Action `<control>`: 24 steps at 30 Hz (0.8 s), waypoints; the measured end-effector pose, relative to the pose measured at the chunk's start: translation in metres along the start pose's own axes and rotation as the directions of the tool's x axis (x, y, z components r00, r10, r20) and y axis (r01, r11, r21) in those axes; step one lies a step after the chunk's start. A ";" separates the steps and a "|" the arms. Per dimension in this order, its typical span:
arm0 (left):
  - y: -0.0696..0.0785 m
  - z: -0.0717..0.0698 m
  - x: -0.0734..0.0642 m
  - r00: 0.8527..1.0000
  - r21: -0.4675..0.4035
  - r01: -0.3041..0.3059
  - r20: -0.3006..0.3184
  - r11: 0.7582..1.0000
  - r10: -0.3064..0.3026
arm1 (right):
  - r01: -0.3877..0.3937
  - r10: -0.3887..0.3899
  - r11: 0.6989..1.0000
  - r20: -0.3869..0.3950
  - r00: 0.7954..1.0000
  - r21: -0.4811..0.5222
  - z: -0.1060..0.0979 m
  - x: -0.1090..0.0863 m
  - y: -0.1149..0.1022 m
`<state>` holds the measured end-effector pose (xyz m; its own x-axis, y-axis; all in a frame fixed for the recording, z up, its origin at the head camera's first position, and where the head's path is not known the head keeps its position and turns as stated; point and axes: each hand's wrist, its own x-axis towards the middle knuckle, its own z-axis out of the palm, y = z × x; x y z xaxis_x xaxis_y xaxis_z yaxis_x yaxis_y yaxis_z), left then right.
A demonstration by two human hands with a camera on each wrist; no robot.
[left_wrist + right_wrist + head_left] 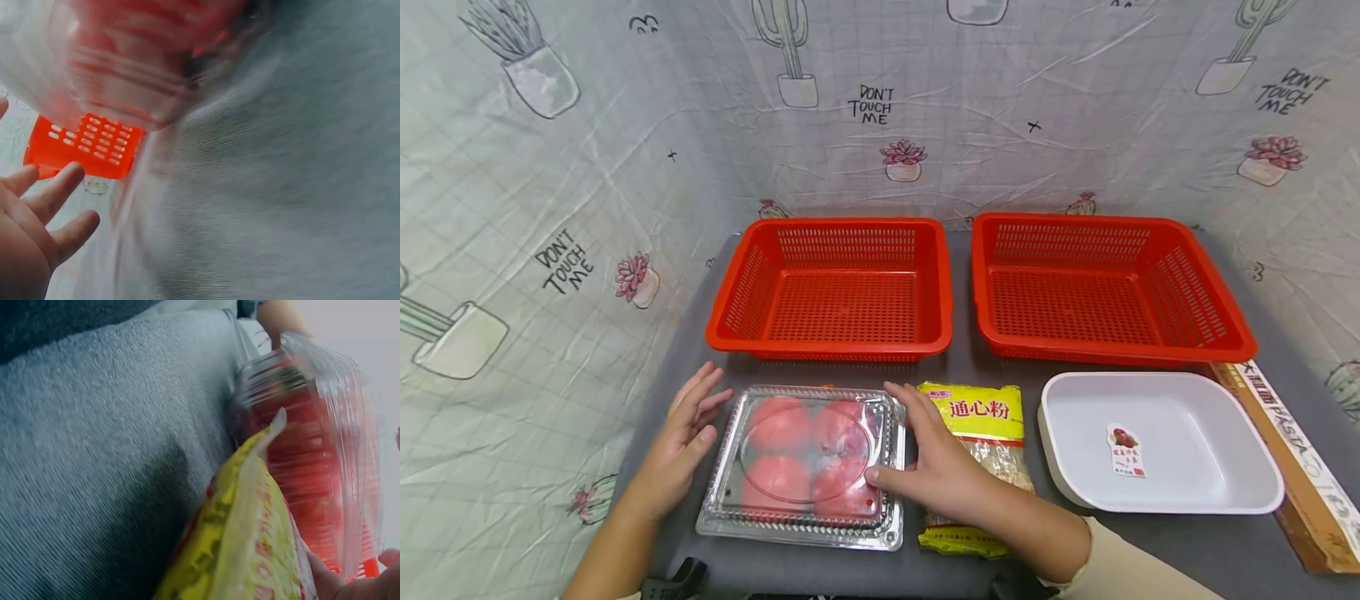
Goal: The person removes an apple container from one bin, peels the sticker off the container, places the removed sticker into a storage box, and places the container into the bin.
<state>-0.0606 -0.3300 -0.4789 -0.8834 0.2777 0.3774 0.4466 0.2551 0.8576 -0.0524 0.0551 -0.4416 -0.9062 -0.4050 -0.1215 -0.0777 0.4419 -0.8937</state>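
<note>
A clear plastic clamshell box (805, 530) with several red, round, tomato-like fruits (778, 479) inside lies on the grey table, its lid down. Just off its left side is my left hand (679, 454), fingers spread and nothing in them. My right hand (936, 462) is at the box's right edge, thumb over the lid and fingertips at the far right corner. Under the right wrist lies a yellow-and-clear bag of macaroni (973, 417), partly hidden by the forearm. In the right wrist view, the bag (244, 531) stands between the camera and the box (306, 450).
Two red slotted baskets, a left one (831, 343) and a right one (1112, 352), stand at the back. Right of the bag is a white tray (1195, 442) with a small sticker inside. A long pasta box (1300, 467) lies along the right edge. Printed cloth (880, 183) hangs behind.
</note>
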 end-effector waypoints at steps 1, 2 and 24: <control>0.001 -0.001 0.002 1.000 0.019 0.023 -0.019 1.000 -0.023 | -0.003 0.003 1.000 0.000 1.000 0.000 0.001 0.000 0.000; 0.002 -0.001 0.004 0.998 0.027 0.042 -0.041 0.999 -0.041 | -0.006 0.006 1.000 -0.001 1.000 -0.003 0.002 0.000 0.000; 0.009 0.000 0.063 0.917 0.196 0.279 -0.344 0.940 -0.201 | -0.065 0.067 0.994 -0.027 0.997 0.092 0.018 0.001 0.001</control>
<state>-0.1127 -0.3103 -0.4471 -0.9488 -0.1149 0.2942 0.2010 0.4987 0.8431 -0.0462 0.0405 -0.4502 -0.9204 -0.3523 -0.1696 0.0194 0.3920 -0.9198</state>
